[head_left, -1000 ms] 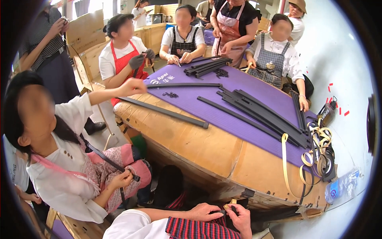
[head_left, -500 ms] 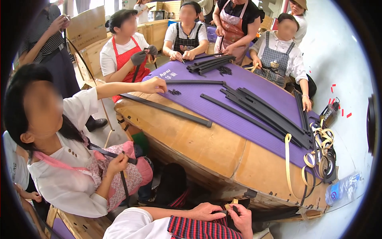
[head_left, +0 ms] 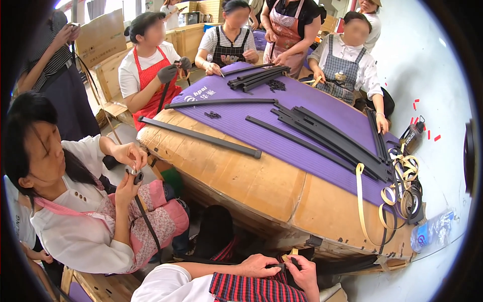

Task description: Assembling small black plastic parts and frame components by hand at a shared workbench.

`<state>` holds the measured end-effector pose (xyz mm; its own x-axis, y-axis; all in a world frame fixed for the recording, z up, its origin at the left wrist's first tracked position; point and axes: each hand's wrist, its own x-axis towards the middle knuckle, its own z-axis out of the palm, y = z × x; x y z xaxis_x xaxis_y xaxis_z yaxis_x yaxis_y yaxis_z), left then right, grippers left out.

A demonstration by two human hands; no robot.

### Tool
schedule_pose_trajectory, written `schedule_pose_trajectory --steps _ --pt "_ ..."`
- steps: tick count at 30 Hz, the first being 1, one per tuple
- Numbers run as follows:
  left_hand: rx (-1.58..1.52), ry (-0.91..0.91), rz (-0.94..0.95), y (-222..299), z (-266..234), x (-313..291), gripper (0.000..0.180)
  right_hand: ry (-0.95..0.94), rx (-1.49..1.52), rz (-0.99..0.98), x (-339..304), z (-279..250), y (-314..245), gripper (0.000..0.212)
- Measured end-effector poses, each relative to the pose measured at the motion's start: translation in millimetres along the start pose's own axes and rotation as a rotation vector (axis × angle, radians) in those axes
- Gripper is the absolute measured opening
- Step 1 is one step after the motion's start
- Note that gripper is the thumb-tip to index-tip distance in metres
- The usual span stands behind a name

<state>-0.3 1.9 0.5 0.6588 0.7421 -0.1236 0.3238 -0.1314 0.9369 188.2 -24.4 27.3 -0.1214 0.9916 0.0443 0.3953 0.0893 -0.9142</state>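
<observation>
At the lower edge, my left hand and my right hand are close together, in front of the table's near side. Their fingers pinch a black strip, which runs between them. A short yellowish tape end sticks up beside my right fingertips; whether it joins the strip is hard to see. Striped red and dark cloth lies between my forearms. On the left, a co-worker in a pink apron has both hands at the end of another black strip.
A purple mat covers much of the cardboard-topped table. Long black bars and small black parts lie there. Coiled yellow and black tape, a crumpled plastic bottle and a dark bottle are at the right. Several co-workers surround the table.
The co-worker in the pink apron has drawn one hand back from the mat to the strip end in the other hand. My hands have barely moved; the view has shifted slightly.
</observation>
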Motion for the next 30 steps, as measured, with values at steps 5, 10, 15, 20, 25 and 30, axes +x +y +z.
schedule_pose_trajectory --steps 5,10,15,20,25,30 --pt "-0.001 -0.004 0.046 -1.4 -0.2 -1.0 0.038 0.000 -0.026 -0.033 0.1 0.2 0.4 0.018" --pt "-0.009 0.030 0.060 -4.5 1.0 -2.1 0.037 0.003 -0.046 -0.075 1.1 2.3 -4.8 0.019" --pt "0.004 -0.002 0.025 -1.7 0.5 -1.9 0.037 0.002 -0.079 -0.086 0.5 1.0 -7.5 0.019" --pt "0.011 0.026 0.044 -0.1 1.1 -2.4 0.037 -0.005 -0.051 -0.048 -0.9 0.2 -6.1 0.020" --pt "0.019 0.061 0.085 -5.2 4.1 -2.8 0.038 -0.014 -0.056 -0.043 -1.7 0.8 -2.6 0.020" --pt "0.026 0.088 0.103 -6.3 7.0 -2.5 0.037 -0.015 -0.095 -0.079 -1.3 -0.2 -6.1 0.020"
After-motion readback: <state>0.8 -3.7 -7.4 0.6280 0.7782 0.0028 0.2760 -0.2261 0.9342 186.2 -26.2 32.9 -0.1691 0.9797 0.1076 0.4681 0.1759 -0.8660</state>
